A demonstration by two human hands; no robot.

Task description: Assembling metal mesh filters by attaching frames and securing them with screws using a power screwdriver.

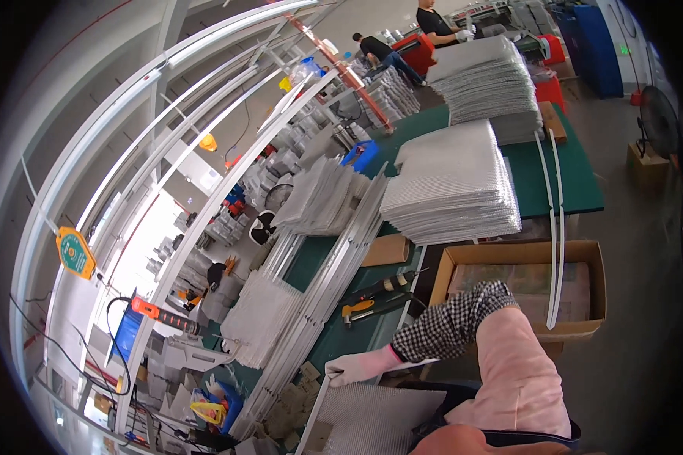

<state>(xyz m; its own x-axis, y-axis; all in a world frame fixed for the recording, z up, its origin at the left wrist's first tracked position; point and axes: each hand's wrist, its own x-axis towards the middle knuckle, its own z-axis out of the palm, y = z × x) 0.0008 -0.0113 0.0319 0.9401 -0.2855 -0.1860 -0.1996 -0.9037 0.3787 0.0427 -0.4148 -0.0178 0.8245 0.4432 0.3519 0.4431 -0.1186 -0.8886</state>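
Observation:
My right hand, in a pale glove with a pink cuff, is closed round the corner of a grey mesh panel. White strips run along two of the panel's edges from that corner. My arm, in a checked sleeve cover over a pink sleeve, reaches across from the right. The panel's near end passes out of the picture close to my body. My left hand does not show. Just beyond my right hand, a yellow-and-black hand tool lies on the green bench.
Stacks of mesh panels stand ahead on the green table. An open cardboard box is at right, with long white strips leaning across it. An orange power screwdriver hangs at left. Two people work far off.

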